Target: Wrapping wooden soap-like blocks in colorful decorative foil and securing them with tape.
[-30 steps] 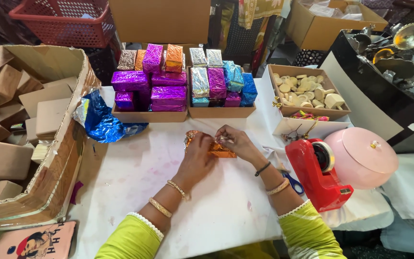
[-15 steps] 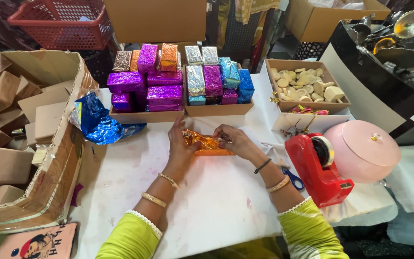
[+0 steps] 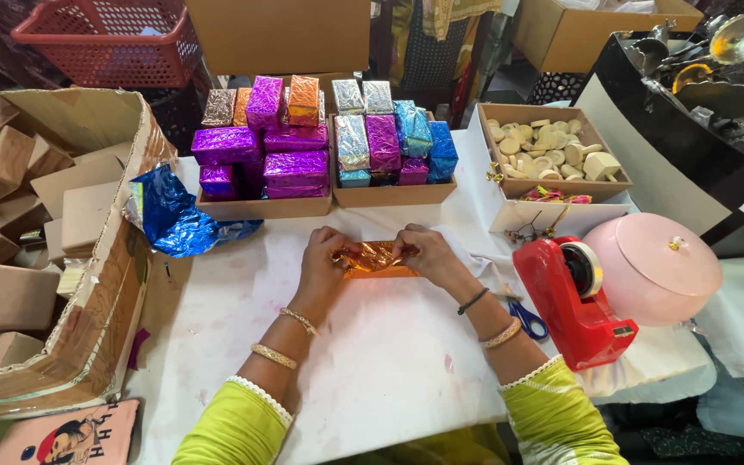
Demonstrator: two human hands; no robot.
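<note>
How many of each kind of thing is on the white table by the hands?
Cardboard trays of shiny wrapped boxes: 2
Tray of pale round pieces: 1
Red tape dispenser: 1
Pink round box: 1
Blue-handled scissors: 1
Blue foil sheet: 1
Orange foil box, held by left hand and right hand: 1
Total: 8

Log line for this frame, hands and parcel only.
left hand: grips parcel's left end | right hand: grips right end | orange foil parcel: on table, between hands
</note>
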